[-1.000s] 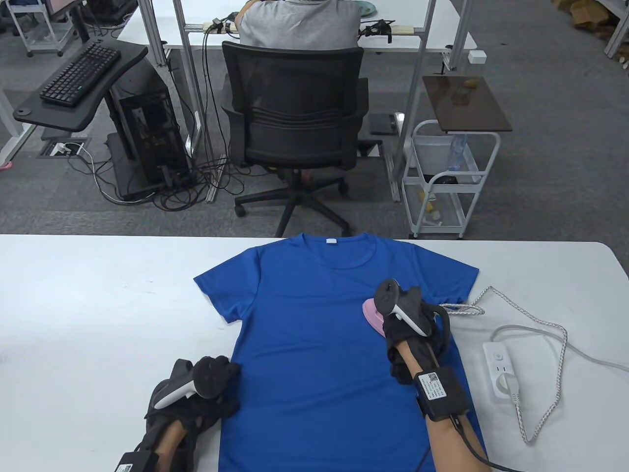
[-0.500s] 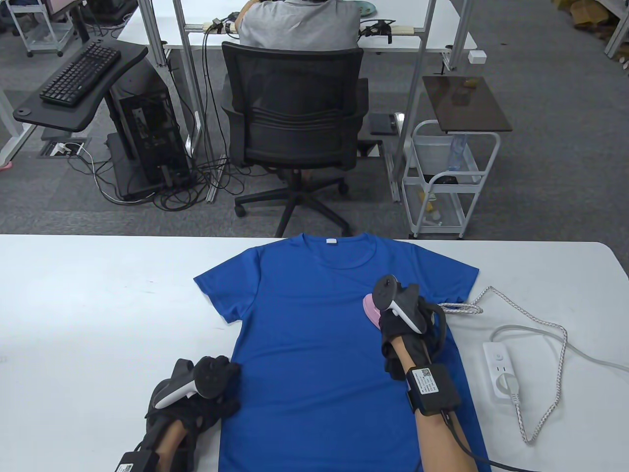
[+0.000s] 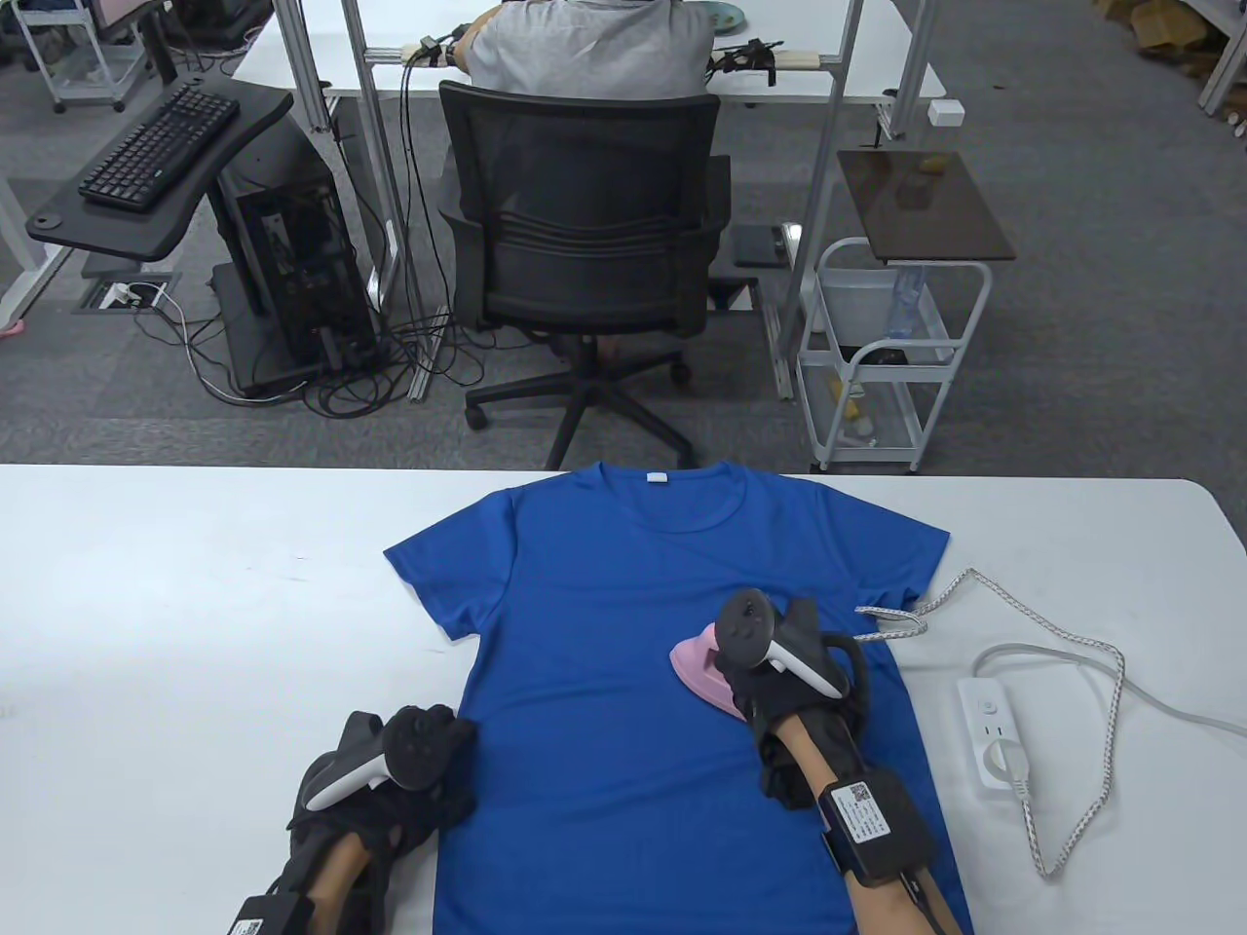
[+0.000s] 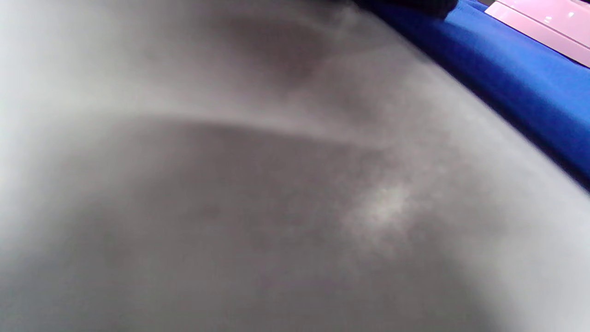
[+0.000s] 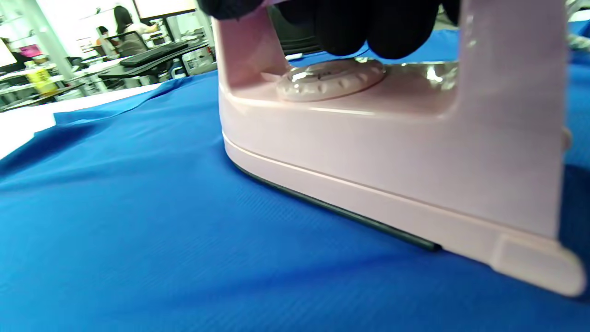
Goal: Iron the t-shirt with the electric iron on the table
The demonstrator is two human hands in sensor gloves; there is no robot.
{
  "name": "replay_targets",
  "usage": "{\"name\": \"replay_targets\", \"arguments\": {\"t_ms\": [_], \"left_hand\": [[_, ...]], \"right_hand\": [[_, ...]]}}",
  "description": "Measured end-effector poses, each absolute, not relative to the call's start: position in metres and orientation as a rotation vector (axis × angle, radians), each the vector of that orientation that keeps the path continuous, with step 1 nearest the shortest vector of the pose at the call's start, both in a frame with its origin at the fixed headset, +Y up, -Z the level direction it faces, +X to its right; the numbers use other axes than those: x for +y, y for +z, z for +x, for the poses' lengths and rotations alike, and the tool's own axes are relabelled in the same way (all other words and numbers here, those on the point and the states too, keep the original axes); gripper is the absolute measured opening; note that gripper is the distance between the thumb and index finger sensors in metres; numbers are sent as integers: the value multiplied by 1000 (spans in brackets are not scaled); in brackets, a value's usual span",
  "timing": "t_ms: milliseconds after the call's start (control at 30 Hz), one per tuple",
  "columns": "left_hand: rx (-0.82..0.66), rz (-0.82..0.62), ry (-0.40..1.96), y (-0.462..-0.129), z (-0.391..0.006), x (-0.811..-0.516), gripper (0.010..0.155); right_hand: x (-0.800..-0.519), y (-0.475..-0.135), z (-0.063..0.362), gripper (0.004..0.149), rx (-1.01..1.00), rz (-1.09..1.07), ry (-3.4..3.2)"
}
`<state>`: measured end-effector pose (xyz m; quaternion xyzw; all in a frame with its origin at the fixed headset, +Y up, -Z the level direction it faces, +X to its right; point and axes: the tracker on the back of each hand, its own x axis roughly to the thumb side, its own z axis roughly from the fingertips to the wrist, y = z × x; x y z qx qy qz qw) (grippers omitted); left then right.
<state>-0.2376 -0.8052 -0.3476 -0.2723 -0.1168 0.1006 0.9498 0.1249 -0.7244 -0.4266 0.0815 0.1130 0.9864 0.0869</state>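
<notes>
The blue t-shirt point(image 3: 623, 672) lies flat on the white tabletop point(image 3: 195, 604), hem toward the near edge and collar toward the far edge, and serves as the landmark here.

Nearest, at the t-shirt's lower left side seam, the left hand point(image 3: 409, 794) rests palm down on the tabletop with its gloved fingertips touching the edge of the fabric; how its fingers lie under the tracker cannot be told, and it holds nothing. The left wrist view is mostly a blur of grey tabletop, with a strip of blue cloth and a sliver of pink at the upper right.

Farther in, on the t-shirt's right half below the sleeve, the right hand point(image 3: 779, 672) grips the handle of the pink electric iron point(image 3: 703, 672). In the right wrist view the gloved fingers point(image 5: 359, 27) curl around the handle above the dial, and the iron's dark soleplate sits flat on the blue cloth. The iron's nose points toward the t-shirt's left side.

Just beyond the t-shirt's right side seam, the iron's braided cord point(image 3: 1062, 643) runs across the tabletop, loops outward and returns to a plug in the white power strip point(image 3: 994, 726), which lies to the right of the t-shirt, well apart from it.

The t-shirt's collar, with a small white label point(image 3: 656, 478), lies at the tabletop's far edge. Beyond that edge stand a black office chair point(image 3: 585, 243) and a white wire trolley point(image 3: 891, 360).
</notes>
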Motion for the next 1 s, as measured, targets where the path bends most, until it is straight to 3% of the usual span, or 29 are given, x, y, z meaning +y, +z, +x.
{"name": "replay_targets", "arguments": {"t_ms": [400, 733, 1000], "left_hand": [[-238, -558, 212, -347, -237, -806, 77], [-237, -561, 216, -347, -238, -806, 77], [-231, -562, 182, -347, -237, -805, 77]], "right_hand": [[-727, -440, 124, 67, 246, 116, 2966], [-727, -478, 125, 67, 230, -84, 2952], [-728, -487, 123, 67, 227, -38, 2988]]}}
